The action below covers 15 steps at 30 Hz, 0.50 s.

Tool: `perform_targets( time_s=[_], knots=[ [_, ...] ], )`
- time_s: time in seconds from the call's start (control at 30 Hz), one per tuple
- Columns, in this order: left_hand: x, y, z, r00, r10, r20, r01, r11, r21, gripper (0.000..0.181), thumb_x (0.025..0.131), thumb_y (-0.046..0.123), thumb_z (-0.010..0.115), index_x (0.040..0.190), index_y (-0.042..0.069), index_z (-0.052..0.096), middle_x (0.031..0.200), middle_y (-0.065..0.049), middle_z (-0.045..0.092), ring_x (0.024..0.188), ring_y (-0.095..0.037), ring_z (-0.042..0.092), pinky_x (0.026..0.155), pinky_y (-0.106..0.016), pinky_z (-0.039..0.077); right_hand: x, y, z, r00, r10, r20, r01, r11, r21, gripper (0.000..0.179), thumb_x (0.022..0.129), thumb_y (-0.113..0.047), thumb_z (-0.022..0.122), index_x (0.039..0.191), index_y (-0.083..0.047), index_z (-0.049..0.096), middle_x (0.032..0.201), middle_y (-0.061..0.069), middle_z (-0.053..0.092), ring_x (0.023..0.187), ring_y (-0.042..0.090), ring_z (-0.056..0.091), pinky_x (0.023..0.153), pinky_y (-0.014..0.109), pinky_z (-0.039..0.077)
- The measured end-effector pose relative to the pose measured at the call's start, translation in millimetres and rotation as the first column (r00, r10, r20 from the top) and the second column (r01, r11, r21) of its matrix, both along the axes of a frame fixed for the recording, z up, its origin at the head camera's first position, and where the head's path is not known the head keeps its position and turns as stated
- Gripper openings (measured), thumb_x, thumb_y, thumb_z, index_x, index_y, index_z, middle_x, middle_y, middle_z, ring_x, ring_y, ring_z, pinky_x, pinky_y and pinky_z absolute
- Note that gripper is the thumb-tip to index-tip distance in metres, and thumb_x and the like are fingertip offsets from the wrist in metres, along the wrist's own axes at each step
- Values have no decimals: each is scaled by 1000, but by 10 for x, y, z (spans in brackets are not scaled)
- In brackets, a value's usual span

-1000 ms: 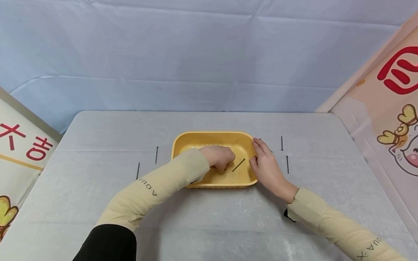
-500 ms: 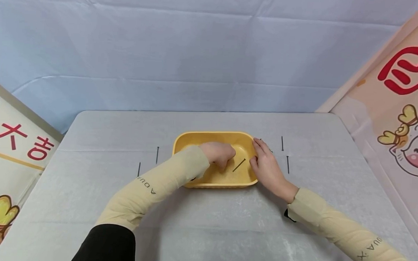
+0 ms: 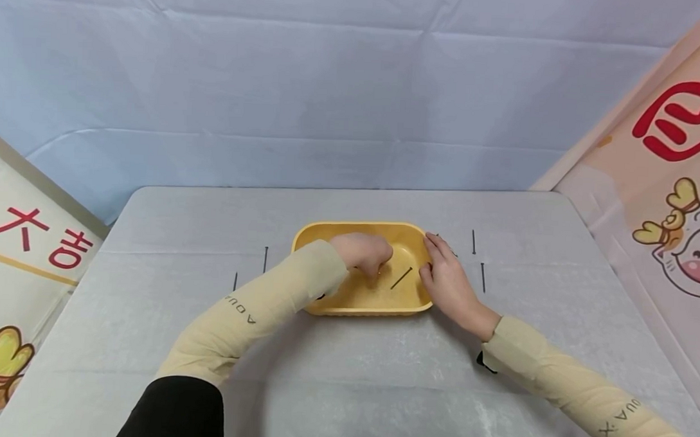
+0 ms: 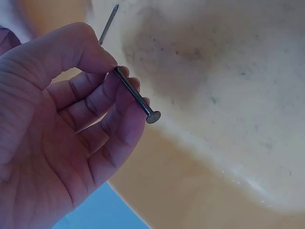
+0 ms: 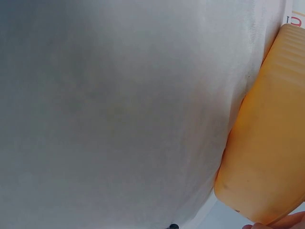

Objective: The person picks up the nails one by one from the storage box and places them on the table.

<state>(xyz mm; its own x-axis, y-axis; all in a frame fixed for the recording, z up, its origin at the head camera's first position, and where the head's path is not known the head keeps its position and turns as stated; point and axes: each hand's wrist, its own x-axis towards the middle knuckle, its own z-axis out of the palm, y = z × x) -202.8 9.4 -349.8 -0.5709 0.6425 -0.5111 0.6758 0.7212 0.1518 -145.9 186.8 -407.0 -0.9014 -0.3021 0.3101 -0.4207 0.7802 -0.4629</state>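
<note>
My left hand (image 3: 363, 250) is inside the yellow tray (image 3: 370, 312). In the left wrist view its thumb and fingers pinch a dark nail (image 4: 136, 93), whose flat head points away from the thumb; the shank's other end is hidden by the fingers. Another nail (image 3: 401, 278) lies slanted on the tray floor, right of that hand. At the tray's right end, my right hand (image 3: 449, 280) grips the rim, thumb on the inner side and fingers along the outside. Only its fingertips (image 5: 286, 223) show in the right wrist view, by the tray's outer wall.
Two nails stand apart on the grey table left of the tray, a farther nail (image 3: 265, 259) and a nearer nail (image 3: 235, 281) partly behind the sleeve. Right of the tray lie a far nail (image 3: 473, 242) and a near nail (image 3: 483, 278). A cloth wall (image 3: 354, 103) closes the back.
My left hand has risen a little from the tray floor; the nail tip seen beneath its fingers a second ago no longer shows there. The right hand has stayed on the rim.
</note>
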Motion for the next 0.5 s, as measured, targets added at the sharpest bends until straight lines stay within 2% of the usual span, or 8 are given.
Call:
perform_targets(
  time_s=[0.17, 0.33, 0.5],
  knots=[
    [-41, 3, 2, 1000, -18, -3, 18, 1000, -2, 16, 78, 4, 57, 70, 13, 48, 68, 3, 43, 61, -11, 38, 51, -21, 33, -1, 2, -6, 1000, 0, -4, 0, 1000, 3, 47, 84, 4, 48, 128, 17, 39, 134, 26, 37, 120, 37, 41, 86, 45, 45],
    [-70, -9, 29, 1000, -20, 5, 20, 1000, 7, 14, 80, 4, 57, 73, 12, 49, 71, 2, 46, 63, -10, 39, 53, -21, 34, -4, 0, -11, 1000, 2, -17, -2, 1000, -1, 47, 84, 4, 48, 128, 17, 39, 134, 27, 37, 117, 36, 43, 82, 43, 46],
    [-94, -46, 64, 999, -31, -9, 31, 999, 39, 11, 80, 4, 58, 77, 12, 51, 71, 3, 47, 64, -9, 39, 55, -20, 33, -3, -1, -13, 999, 3, -33, -3, 1000, -4, 46, 84, 5, 49, 127, 18, 40, 133, 27, 38, 119, 37, 42, 83, 44, 46]
  ],
)
